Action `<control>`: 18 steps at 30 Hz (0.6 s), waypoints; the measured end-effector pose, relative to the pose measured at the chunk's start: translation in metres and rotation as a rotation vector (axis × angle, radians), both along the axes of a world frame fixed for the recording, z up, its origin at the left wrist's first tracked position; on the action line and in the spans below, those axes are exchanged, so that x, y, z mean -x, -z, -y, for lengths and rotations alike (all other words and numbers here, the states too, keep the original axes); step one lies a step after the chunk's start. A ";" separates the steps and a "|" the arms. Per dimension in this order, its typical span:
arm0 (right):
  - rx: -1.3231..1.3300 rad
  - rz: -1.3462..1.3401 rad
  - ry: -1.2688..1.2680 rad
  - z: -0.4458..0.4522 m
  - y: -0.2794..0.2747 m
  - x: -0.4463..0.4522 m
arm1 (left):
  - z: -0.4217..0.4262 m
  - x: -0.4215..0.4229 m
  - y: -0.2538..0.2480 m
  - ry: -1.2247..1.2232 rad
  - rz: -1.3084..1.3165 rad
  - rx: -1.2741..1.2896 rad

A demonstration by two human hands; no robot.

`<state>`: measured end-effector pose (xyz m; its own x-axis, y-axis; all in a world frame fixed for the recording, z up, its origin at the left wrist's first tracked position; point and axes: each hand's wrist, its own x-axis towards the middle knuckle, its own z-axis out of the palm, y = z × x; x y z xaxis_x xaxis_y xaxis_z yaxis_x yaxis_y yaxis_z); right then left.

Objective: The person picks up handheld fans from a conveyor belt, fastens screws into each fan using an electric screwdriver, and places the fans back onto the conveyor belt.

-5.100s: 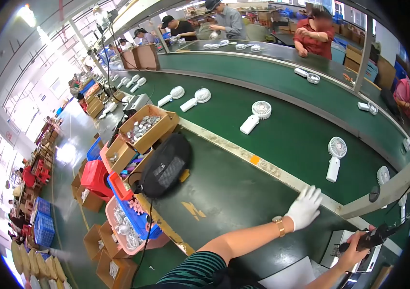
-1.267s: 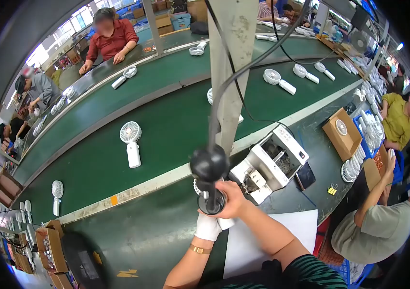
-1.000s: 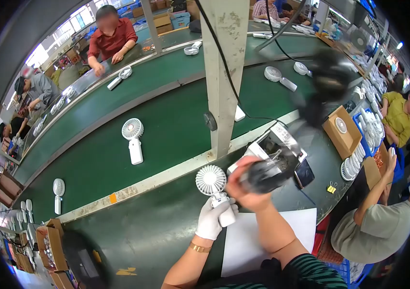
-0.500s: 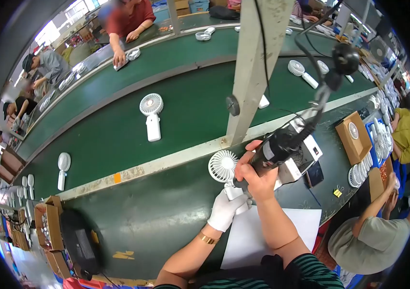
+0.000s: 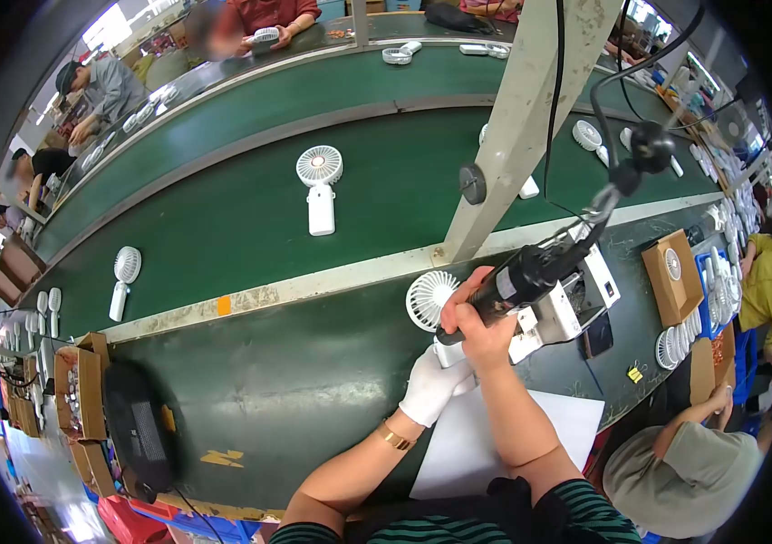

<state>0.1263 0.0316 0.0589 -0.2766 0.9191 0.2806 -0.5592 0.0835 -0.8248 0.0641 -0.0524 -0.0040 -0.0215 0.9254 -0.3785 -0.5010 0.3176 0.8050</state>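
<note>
My left hand (image 5: pixel 433 388), in a white glove, is closed around the handle of a white handheld fan (image 5: pixel 429 301). The fan's round slatted head points away from me, above the bench. My bare right hand (image 5: pixel 484 334) grips a black electric screwdriver (image 5: pixel 511 286), which hangs from a cable and a jointed mount. It slants down to the fan's handle, close to my left fingers. The driver's tip is hidden by my hand, so contact with a screw cannot be seen. A white box-shaped fixture (image 5: pixel 560 317) stands right beside my right hand.
A white sheet (image 5: pixel 506 444) lies before me. Right of it are a dark phone (image 5: pixel 597 335), a yellow clip (image 5: pixel 634 373) and a cardboard box (image 5: pixel 673 276). A metal post (image 5: pixel 515 136) rises beyond. Fans (image 5: pixel 320 167) lie on the green belt. A black case (image 5: pixel 139 431) sits left. People work nearby.
My view has shifted slightly, and the scene sits higher on the left. Both hands keep their grip on fan and screwdriver. The person across the belt now holds a fan up in both hands.
</note>
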 end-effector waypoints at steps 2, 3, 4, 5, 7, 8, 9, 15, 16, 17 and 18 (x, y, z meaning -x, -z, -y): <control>0.019 -0.053 -0.009 0.003 0.001 0.004 | 0.000 0.000 0.000 -0.016 0.023 0.007; 0.052 -0.034 0.002 0.006 0.000 0.006 | 0.001 0.000 -0.001 -0.021 0.056 0.018; 0.084 -0.018 0.020 0.010 -0.002 0.007 | 0.001 0.000 -0.005 -0.019 0.088 0.029; 0.112 -0.004 0.047 0.011 -0.005 0.007 | 0.001 0.000 -0.008 -0.027 0.105 0.025; 0.034 0.160 0.061 0.009 -0.003 0.006 | 0.003 0.002 -0.012 -0.018 0.136 0.010; 0.067 0.192 0.043 0.009 0.003 0.005 | 0.002 0.001 -0.015 -0.042 0.179 -0.001; 0.098 0.223 0.029 0.008 0.006 0.002 | 0.001 0.001 -0.018 -0.033 0.237 -0.007; -0.132 0.205 0.065 0.006 -0.043 -0.040 | -0.012 0.022 -0.050 -0.243 0.202 -0.099; -0.423 0.441 0.335 -0.001 -0.049 -0.048 | -0.022 0.045 -0.049 -0.268 0.047 -0.141; -0.185 0.238 0.326 0.003 -0.055 -0.046 | -0.034 0.075 -0.046 -0.289 -0.107 -0.189; -0.304 0.342 0.468 0.003 -0.065 -0.049 | -0.048 0.103 -0.045 -0.326 -0.314 -0.216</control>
